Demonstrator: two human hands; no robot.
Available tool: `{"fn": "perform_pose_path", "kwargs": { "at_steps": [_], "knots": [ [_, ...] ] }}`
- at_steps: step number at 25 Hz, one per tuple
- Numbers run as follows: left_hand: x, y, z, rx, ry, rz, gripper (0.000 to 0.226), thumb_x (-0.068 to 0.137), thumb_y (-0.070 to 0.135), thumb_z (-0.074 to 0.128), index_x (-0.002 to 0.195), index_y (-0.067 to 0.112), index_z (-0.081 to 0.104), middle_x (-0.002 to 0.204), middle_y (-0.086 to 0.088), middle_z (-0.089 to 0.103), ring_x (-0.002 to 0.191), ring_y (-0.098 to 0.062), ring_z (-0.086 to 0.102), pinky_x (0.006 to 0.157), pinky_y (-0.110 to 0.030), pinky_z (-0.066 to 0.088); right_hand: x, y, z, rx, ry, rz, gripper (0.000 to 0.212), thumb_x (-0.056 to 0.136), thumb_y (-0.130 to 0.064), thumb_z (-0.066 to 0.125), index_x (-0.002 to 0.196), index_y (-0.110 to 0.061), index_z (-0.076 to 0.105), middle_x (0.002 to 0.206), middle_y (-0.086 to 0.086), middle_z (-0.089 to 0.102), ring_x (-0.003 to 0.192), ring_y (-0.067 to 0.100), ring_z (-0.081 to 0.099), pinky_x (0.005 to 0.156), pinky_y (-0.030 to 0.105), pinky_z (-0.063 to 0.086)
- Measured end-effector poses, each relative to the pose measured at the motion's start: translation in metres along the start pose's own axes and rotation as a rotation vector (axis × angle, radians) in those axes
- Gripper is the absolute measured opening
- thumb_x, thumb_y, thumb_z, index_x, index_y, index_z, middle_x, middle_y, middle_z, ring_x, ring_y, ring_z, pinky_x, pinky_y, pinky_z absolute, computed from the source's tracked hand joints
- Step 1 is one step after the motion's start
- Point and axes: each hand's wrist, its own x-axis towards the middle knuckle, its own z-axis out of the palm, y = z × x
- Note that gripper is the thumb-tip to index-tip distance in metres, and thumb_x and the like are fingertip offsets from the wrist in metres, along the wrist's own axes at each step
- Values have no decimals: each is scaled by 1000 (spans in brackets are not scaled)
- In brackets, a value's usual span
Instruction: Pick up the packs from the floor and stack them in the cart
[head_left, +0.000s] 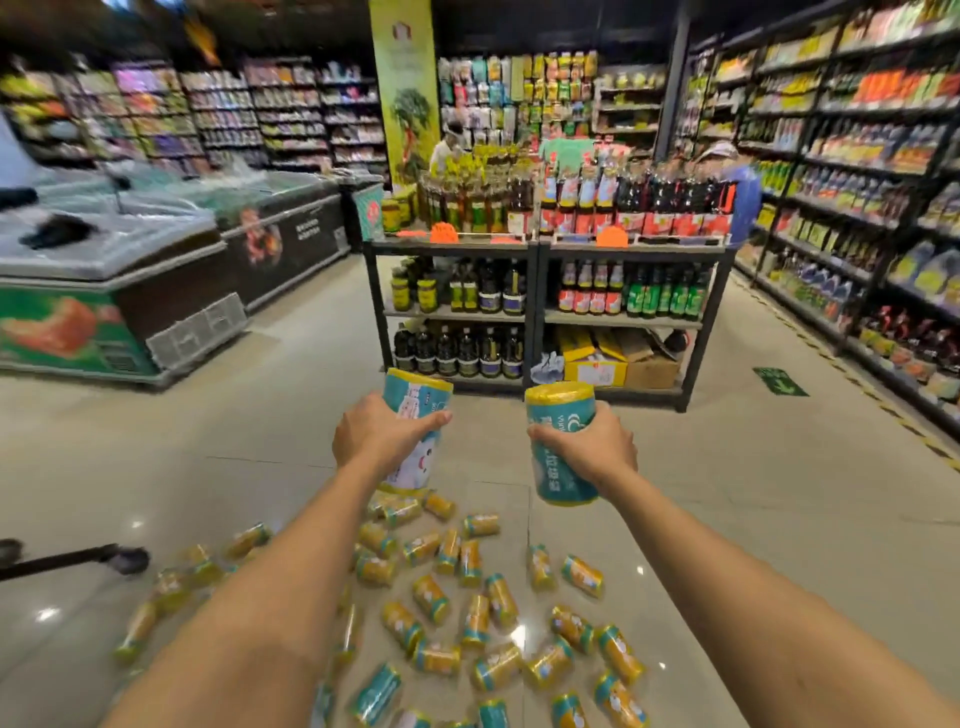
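Two long runs of stocked shelving (857, 156) line a shop aisle, with chest freezers (130, 291) on the left and a low bottle rack (540, 249) straight ahead. Pale glossy tiles cover the floor (727, 493). Dozens of yellow-and-teal packs (431, 597) lie scattered on it beneath two outstretched bare arms, most of them on their sides. The left hand (382, 434) has its fingers and thumb curled round a first pack (415, 400), held roughly upright above the litter. The right hand (587, 447) grips a second pack (558, 410) the same way, level with the first and apart from it.
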Motion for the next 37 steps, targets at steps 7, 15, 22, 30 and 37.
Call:
{"fn": "perform_pose_path", "kwargs": {
  "at_steps": [7,15,22,30,37],
  "knots": [
    [-68,-77,-92,-28,331,-285,65,57,73,72,91,18,62,90,-4,67,85,-26,64,67,-30,46,-27,-60,71,-11,-343,-228,66,58,-57,80,106,-21,54,108,3,63,99,25,60,84,36,49],
    [-194,-206,-213,-85,652,-695,75,47,79,72,85,15,62,83,-6,66,79,-23,64,65,-33,52,-170,-130,196,-2,-784,-460,61,59,-51,83,100,-18,53,99,3,62,92,24,61,82,40,52],
    [-278,-321,-306,-180,902,-916,56,61,71,71,79,19,61,88,-8,69,83,-25,65,71,-34,52,-315,-184,302,14,-1018,-569,63,60,-50,82,107,-17,56,104,5,65,92,25,63,81,37,53],
    [-281,-424,-411,-171,899,-968,50,71,62,69,68,18,47,65,1,50,56,-11,45,45,-25,30,-425,-252,407,42,-1110,-552,56,67,-44,81,108,-14,57,97,3,61,83,20,57,78,32,49],
    [-185,-518,-453,-265,815,-869,56,64,69,71,78,17,56,76,-1,63,64,-12,57,50,-26,44,-429,-301,522,51,-1088,-528,59,68,-44,81,112,-15,55,97,2,59,82,19,57,71,28,46]
  ]
}}
